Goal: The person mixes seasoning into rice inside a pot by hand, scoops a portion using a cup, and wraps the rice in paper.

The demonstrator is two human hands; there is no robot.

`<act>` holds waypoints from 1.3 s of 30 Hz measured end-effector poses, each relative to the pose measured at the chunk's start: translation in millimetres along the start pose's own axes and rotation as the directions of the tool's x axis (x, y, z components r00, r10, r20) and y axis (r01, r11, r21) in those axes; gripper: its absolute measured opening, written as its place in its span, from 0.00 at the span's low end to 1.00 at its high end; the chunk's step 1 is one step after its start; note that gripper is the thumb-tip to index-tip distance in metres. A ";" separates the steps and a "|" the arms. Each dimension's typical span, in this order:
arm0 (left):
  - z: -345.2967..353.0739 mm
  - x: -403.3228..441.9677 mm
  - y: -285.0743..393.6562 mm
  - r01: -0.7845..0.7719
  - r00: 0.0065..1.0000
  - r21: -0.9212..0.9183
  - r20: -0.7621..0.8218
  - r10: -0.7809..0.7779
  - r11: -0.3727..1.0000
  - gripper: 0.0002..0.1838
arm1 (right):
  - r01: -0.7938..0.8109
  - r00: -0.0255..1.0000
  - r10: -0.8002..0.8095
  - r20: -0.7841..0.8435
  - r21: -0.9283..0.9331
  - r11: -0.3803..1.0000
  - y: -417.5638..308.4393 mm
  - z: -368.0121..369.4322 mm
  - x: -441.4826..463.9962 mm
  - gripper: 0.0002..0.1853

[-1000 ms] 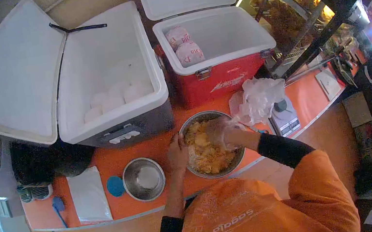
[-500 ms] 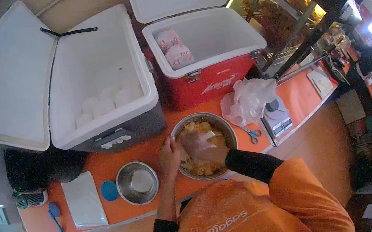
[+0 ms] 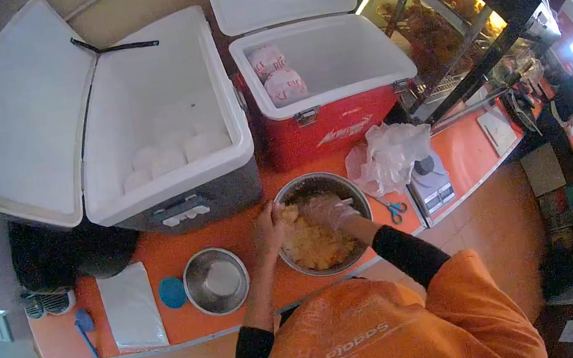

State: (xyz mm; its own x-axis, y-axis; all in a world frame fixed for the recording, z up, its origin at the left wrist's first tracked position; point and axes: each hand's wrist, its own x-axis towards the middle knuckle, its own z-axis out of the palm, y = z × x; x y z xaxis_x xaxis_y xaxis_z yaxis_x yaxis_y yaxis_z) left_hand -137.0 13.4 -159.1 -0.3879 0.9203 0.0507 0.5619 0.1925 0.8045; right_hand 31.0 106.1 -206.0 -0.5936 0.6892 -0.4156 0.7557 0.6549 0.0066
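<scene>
Clamping the large bowl (image 3: 360, 201)'s rim is the left hand (image 3: 270, 230); the right hand (image 3: 330, 212) reaches into food (image 3: 319, 248), its grip unclear.

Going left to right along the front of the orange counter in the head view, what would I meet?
Blue utensil, white plastic sheet, teal disc, smaller metal bowl, larger metal bowl with food, scissors, scale.

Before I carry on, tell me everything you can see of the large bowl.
The large bowl is round and deep, apparently shiny metal, upright on the orange counter in front of the red cooler. Yellow-orange, lumpy food covers its bottom; bare wall shows at the far side. The left hand is at its left rim; the right hand, in a clear glove, reaches inside. Its underside is hidden.
</scene>
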 end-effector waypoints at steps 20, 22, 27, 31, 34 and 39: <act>-9.3 4.7 6.8 0.023 0.999 -0.037 0.035 -0.022 0.999 0.22 | 0.442 0.885 -0.457 0.091 0.140 0.886 -5.3 -58.9 -74.1 0.21; -10.1 7.3 5.2 0.003 0.999 0.064 0.052 -0.006 0.998 0.20 | 0.426 0.894 -0.438 0.093 0.125 0.896 -7.5 -35.9 -67.5 0.21; -13.7 9.9 9.8 -0.042 0.997 -0.034 0.065 0.045 0.999 0.20 | 0.370 0.922 -0.375 0.099 0.067 0.927 -8.4 -13.8 -53.7 0.23; 3.4 6.3 -7.1 -0.088 0.995 -0.023 -0.050 0.087 0.996 0.20 | 0.280 0.958 -0.279 0.064 -0.006 0.960 -15.4 -24.5 -32.6 0.25; -1.2 8.6 -3.9 -0.066 0.995 0.003 -0.072 0.066 0.998 0.22 | 0.163 0.987 -0.163 -0.003 -0.030 0.986 -14.8 -41.5 -22.2 0.26; -16.5 2.1 12.6 0.060 0.994 0.076 0.088 -0.066 0.995 0.25 | -0.128 0.991 0.127 -0.047 0.000 0.992 -12.1 -71.7 -89.2 0.29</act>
State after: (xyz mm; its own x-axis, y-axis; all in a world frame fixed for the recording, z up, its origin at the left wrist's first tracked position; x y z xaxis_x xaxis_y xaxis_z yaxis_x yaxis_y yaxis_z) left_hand -142.8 12.1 -139.1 -0.3587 0.9319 -0.0546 0.5914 0.2722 0.7590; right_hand 55.0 59.0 -103.8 -0.5047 0.7808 -0.3682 0.8252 0.5616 0.0598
